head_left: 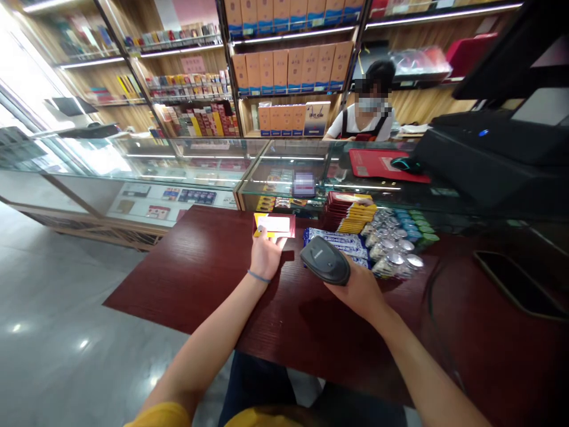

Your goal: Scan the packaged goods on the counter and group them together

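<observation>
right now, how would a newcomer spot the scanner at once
Start at the dark red table in front of the glass counter. Near the table's middle, the person's right grip holds the scanner, partly hiding the blue-and-white packets from view. Its plain dark grey, rounded head sets it apart from those printed packets.

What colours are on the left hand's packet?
The packet is yellow, dark red and white, in the head view.

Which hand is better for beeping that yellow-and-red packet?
Probably the right hand: it grips the handheld barcode scanner, its head turned toward the packet side. The left hand is busy holding the yellow-and-red packet.
</observation>
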Demonstrator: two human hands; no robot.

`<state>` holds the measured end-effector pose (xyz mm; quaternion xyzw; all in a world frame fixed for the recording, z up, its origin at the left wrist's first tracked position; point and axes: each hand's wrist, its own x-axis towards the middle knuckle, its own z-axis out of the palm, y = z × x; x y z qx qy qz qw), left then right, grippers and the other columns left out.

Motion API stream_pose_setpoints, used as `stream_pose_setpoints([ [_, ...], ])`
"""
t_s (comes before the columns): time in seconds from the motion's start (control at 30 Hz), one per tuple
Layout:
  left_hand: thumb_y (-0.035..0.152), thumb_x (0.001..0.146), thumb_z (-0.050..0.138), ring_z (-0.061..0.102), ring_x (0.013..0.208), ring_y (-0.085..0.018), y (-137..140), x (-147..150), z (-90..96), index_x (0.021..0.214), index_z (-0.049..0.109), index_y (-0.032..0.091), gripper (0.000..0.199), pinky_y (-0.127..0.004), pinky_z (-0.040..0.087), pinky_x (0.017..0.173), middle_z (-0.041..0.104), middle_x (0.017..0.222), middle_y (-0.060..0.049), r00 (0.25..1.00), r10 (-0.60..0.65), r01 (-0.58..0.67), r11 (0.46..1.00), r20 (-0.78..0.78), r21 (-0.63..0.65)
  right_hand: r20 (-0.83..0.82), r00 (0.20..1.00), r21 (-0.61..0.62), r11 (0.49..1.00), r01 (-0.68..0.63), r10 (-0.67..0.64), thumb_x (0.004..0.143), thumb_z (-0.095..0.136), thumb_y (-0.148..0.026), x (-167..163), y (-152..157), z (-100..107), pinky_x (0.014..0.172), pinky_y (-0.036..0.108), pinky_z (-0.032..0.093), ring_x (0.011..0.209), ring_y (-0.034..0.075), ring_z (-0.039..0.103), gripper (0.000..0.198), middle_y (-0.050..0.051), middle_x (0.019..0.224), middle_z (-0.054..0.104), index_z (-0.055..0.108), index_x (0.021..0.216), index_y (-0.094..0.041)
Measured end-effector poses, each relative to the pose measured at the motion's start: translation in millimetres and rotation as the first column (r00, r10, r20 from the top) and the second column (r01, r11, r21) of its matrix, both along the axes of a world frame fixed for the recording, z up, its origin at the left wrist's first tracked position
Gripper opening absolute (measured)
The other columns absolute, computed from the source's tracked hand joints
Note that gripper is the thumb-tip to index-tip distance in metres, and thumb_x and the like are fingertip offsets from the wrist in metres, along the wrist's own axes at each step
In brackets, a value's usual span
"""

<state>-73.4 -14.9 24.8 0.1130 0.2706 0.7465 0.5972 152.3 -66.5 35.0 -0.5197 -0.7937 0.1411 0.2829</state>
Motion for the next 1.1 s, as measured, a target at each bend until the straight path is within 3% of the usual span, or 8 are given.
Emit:
stream_pose_setpoints([
  [0.27, 0.025, 0.102, 0.056, 0.062, 0.130, -0.022, 2, -3, -4.3, 0.122, 0.062, 0.028, 0.021, -0.050, 0.050, 0.111, 0.067, 0.134, -0.008, 1.000, -0.009, 0.009, 1.000, 0.022, 0.018, -0.030, 0.999, -0.022, 1.000, 0.016, -0.017, 0.085, 0.058, -0.044, 1, -2, 6, 0.070, 0.039, 0.055, 0.094, 0.037, 0.076, 0.039, 0.009, 0.099, 0.078, 0.057, 0.120, -0.026],
  [0.47, 0.018, 0.098, 0.057, 0.068, 0.118, -0.020, 7, -7, -11.8, 0.120, 0.061, 0.027, 0.024, -0.046, 0.052, 0.107, 0.071, 0.129, -0.007, 1.000, -0.029, 0.029, 0.999, -0.003, 0.023, -0.098, 0.992, -0.092, 0.993, 0.074, -0.083, 0.083, 0.062, -0.044, 3, 2, 5, 0.070, 0.038, 0.054, 0.091, 0.035, 0.076, 0.042, 0.006, 0.095, 0.077, 0.051, 0.120, -0.028],
  [0.57, 0.009, 0.093, 0.060, 0.070, 0.109, -0.016, 10, -9, -15.2, 0.118, 0.061, 0.028, 0.031, -0.041, 0.054, 0.104, 0.072, 0.124, -0.004, 0.997, -0.038, 0.042, 0.998, -0.068, 0.052, -0.211, 0.971, -0.113, 0.989, 0.095, -0.117, 0.082, 0.066, -0.044, 5, 6, 0, 0.076, 0.038, 0.055, 0.095, 0.032, 0.075, 0.046, 0.004, 0.096, 0.077, 0.052, 0.123, -0.030],
  [0.67, 0.005, 0.086, 0.067, 0.071, 0.102, -0.013, 11, -12, -15.8, 0.113, 0.063, 0.027, 0.035, -0.034, 0.055, 0.101, 0.074, 0.116, -0.002, 0.982, -0.034, 0.046, 0.997, -0.187, 0.057, -0.321, 0.928, -0.169, 0.975, 0.141, -0.190, 0.083, 0.069, -0.047, 6, 11, -1, 0.070, 0.037, 0.056, 0.087, 0.029, 0.075, 0.047, 0.002, 0.094, 0.077, 0.054, 0.125, -0.031],
  [0.8, 0.014, 0.079, 0.079, 0.072, 0.091, -0.014, 14, -16, -11.9, 0.105, 0.066, 0.020, 0.030, -0.028, 0.057, 0.090, 0.075, 0.105, -0.004, 0.946, 0.016, 0.000, 0.999, -0.323, 0.049, -0.465, 0.851, -0.160, 0.969, 0.188, -0.243, 0.082, 0.069, -0.047, 10, 17, 3, 0.058, 0.034, 0.055, 0.076, 0.027, 0.073, 0.043, 0.002, 0.085, 0.074, 0.059, 0.120, -0.030],
  [0.93, 0.023, 0.080, 0.079, 0.072, 0.082, -0.014, 22, -18, -4.1, 0.099, 0.064, 0.017, 0.025, -0.026, 0.058, 0.080, 0.076, 0.096, -0.005, 0.916, 0.048, -0.041, 0.999, -0.398, 0.026, -0.554, 0.789, -0.139, 0.964, 0.227, -0.266, 0.081, 0.071, -0.048, 18, 21, 9, 0.056, 0.035, 0.055, 0.073, 0.028, 0.073, 0.044, 0.002, 0.079, 0.072, 0.060, 0.119, -0.029],
  [1.03, 0.024, 0.083, 0.074, 0.072, 0.079, -0.016, 33, -15, 9.0, 0.096, 0.062, 0.018, 0.018, -0.028, 0.057, 0.078, 0.075, 0.090, -0.003, 0.801, 0.154, -0.154, 0.987, -0.578, 0.050, -0.601, 0.744, -0.148, 0.956, 0.255, -0.292, 0.082, 0.070, -0.049, 25, 21, 15, 0.055, 0.036, 0.055, 0.068, 0.028, 0.072, 0.046, 0.001, 0.075, 0.071, 0.059, 0.120, -0.028],
  [1.1, 0.023, 0.084, 0.073, 0.072, 0.084, -0.018, 40, -11, 23.5, 0.094, 0.063, 0.020, 0.015, -0.028, 0.055, 0.081, 0.075, 0.090, -0.003, 0.607, 0.252, -0.215, 0.965, -0.754, 0.149, -0.624, 0.713, -0.173, 0.947, 0.272, -0.319, 0.082, 0.070, -0.049, 30, 21, 20, 0.053, 0.036, 0.054, 0.059, 0.026, 0.069, 0.045, 0.000, 0.070, 0.069, 0.058, 0.119, -0.027],
])
